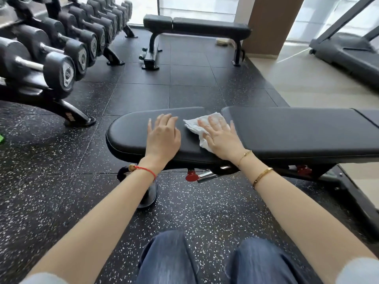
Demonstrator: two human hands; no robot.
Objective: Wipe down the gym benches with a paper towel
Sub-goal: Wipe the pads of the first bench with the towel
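Lying crumpled and white, paper towel (200,125) on black padded tabletop (287,130), across what looks like the seam between pads. Pressing it flat, right hand (222,138), fingers straight. Resting nearby, left hand (163,135), fingers spread, holding nothing.

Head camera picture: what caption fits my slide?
Right hand presses a paper towel on the near bench.

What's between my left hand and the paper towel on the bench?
Head view: only bare black bench pad separates the left hand from the paper towel, which the right hand presses flat.
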